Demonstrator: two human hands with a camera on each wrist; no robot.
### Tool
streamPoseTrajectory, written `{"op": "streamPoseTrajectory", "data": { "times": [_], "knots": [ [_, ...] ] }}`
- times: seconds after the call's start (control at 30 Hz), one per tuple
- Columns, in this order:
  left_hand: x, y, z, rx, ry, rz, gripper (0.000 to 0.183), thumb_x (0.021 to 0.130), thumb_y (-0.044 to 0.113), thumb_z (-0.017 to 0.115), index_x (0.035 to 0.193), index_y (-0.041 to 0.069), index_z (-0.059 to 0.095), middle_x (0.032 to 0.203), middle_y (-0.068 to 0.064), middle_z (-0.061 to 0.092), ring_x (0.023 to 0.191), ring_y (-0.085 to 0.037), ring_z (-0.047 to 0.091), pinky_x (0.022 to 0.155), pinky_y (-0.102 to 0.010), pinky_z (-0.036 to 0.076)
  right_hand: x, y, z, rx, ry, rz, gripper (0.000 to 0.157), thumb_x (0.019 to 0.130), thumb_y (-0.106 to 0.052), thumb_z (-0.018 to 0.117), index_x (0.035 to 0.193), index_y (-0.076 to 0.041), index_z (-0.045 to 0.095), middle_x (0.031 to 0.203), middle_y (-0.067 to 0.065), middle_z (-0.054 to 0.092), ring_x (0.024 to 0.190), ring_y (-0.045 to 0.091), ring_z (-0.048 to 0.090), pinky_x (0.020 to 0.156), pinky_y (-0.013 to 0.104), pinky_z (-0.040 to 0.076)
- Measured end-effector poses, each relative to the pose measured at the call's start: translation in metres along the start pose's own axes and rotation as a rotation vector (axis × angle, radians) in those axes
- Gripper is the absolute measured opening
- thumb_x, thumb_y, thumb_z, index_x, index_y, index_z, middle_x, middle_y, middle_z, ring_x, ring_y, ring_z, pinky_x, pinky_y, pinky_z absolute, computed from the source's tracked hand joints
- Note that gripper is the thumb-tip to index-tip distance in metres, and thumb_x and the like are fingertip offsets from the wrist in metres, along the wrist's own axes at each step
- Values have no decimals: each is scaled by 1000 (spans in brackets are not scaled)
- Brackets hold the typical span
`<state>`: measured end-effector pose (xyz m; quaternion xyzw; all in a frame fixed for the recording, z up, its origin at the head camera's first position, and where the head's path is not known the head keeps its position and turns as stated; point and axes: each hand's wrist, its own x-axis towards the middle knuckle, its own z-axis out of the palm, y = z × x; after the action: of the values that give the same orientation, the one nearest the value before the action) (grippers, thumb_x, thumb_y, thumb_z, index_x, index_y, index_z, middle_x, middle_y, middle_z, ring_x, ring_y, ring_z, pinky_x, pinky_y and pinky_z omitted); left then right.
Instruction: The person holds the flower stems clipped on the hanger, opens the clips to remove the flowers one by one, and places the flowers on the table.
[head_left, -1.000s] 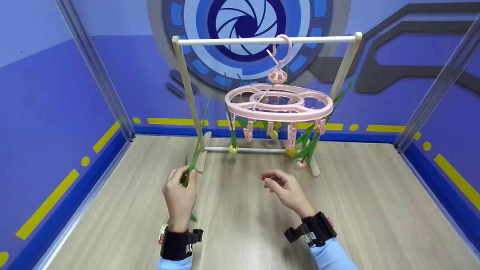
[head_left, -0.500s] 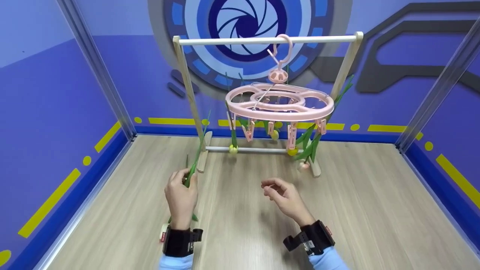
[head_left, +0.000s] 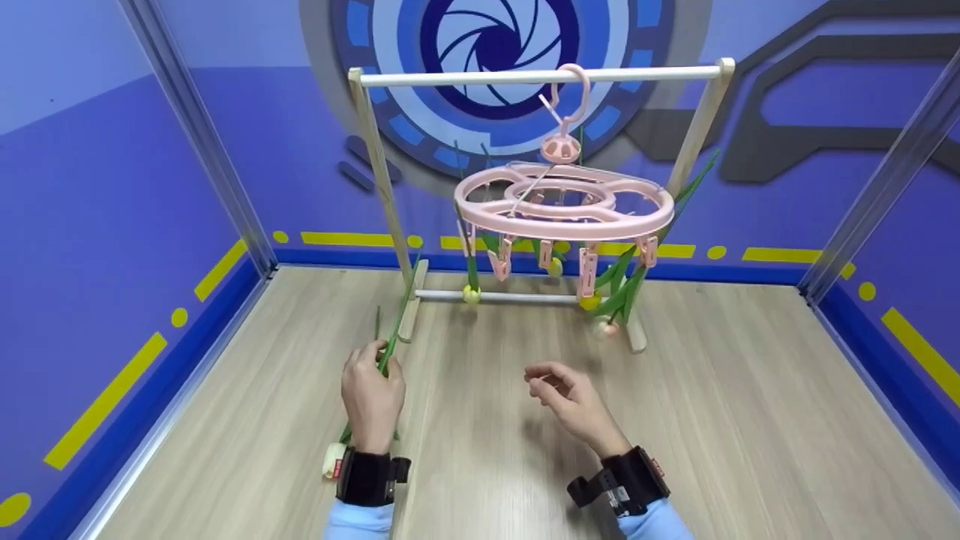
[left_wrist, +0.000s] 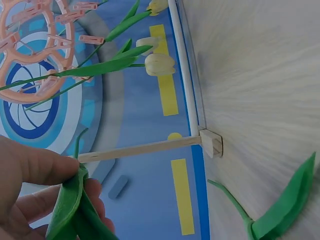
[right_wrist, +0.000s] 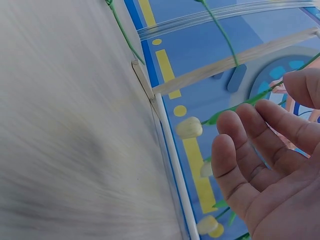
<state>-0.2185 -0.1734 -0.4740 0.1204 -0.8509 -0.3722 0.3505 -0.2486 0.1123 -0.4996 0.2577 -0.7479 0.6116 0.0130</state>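
My left hand (head_left: pixel 373 397) pinches the green stem and leaves of an artificial tulip (left_wrist: pixel 70 205) between thumb and fingers, its stem pointing up and away; its bloom is hidden. On the table beside that hand lies another tulip stem with a leaf (left_wrist: pixel 282 205). A white tulip bloom (head_left: pixel 333 460) shows by the left wristband. My right hand (head_left: pixel 574 405) hovers over the table with fingers relaxed and nothing between them. Ahead, a pink clip hanger (head_left: pixel 562 225) hangs from a rack's white bar (head_left: pixel 465 77), with several tulips clipped bloom-down, one pale yellow bloom (head_left: pixel 471 294) at its left.
The wooden rack's left foot (head_left: pixel 409 322) stands just beyond my left hand, its right foot (head_left: pixel 636 334) at the far right. A low white crossbar (head_left: pixel 517 298) joins them. Free pink clothespins (head_left: pixel 587 274) dangle from the hanger's front. Printed blue walls (head_left: pixel 847 172) enclose the table (head_left: pixel 480 480).
My left hand, still gripping the tulip, has moved slightly right and lower, and its stem tip has come down. The right hand has drawn back a little toward me.
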Motion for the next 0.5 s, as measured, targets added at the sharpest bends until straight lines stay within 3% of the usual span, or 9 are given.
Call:
{"op": "streamPoseTrajectory", "data": {
  "times": [0.5],
  "knots": [
    [-6, -6, 9, 148, -131, -88, 32, 90, -8, 61, 121, -13, 66, 104, -30, 65, 99, -49, 61, 86, -56, 51, 1, 1, -1, -4, 1, 20, 24, 101, -4, 62, 120, 12, 65, 110, 28, 68, 87, 9, 65, 78, 23, 55]
  ]
}}
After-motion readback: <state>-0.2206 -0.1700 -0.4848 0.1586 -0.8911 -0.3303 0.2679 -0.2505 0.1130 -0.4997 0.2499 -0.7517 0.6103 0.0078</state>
